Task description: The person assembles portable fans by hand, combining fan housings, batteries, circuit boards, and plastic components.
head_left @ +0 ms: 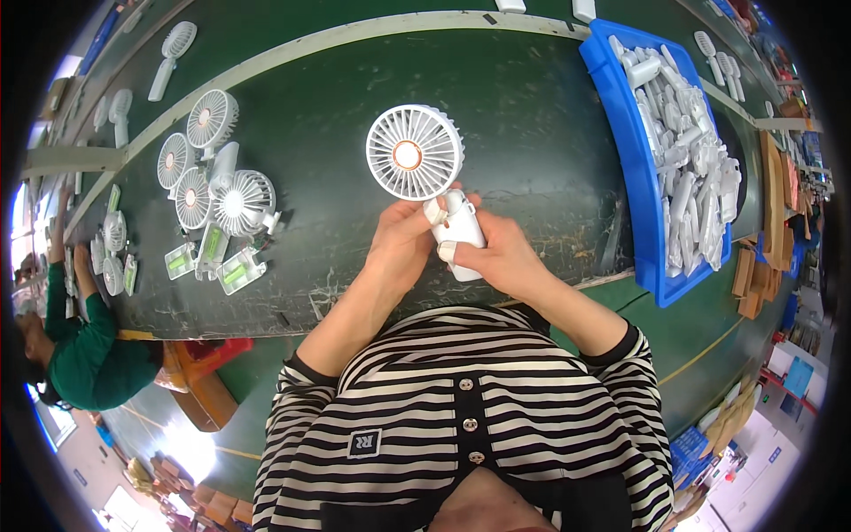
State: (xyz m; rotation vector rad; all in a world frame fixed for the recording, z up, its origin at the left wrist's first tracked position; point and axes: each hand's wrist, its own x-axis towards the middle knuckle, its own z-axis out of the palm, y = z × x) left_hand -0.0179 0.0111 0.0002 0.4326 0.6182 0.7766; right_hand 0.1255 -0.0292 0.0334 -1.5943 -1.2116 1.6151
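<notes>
A white handheld fan (390,160) is in front of me, its round grille facing up and its orange-ringed hub at the centre. My left hand (399,238) is closed about the neck, just below the grille. Around the white handle (463,232) my right hand (507,257) is wrapped, thumb across its lower part. Pale coverings show on a fingertip of the left hand and on the right thumb. The fingers behind the handle are hidden, and whether handle and fan head are fully joined I cannot tell.
Several white fan heads (211,120) lie to the left, beside open handle shells with green parts (213,244). At right, a blue bin (634,186) is piled with white handle parts. A co-worker in a green sleeve (93,324) works at far left. Finished-looking fans (173,53) lie beyond the pale rail.
</notes>
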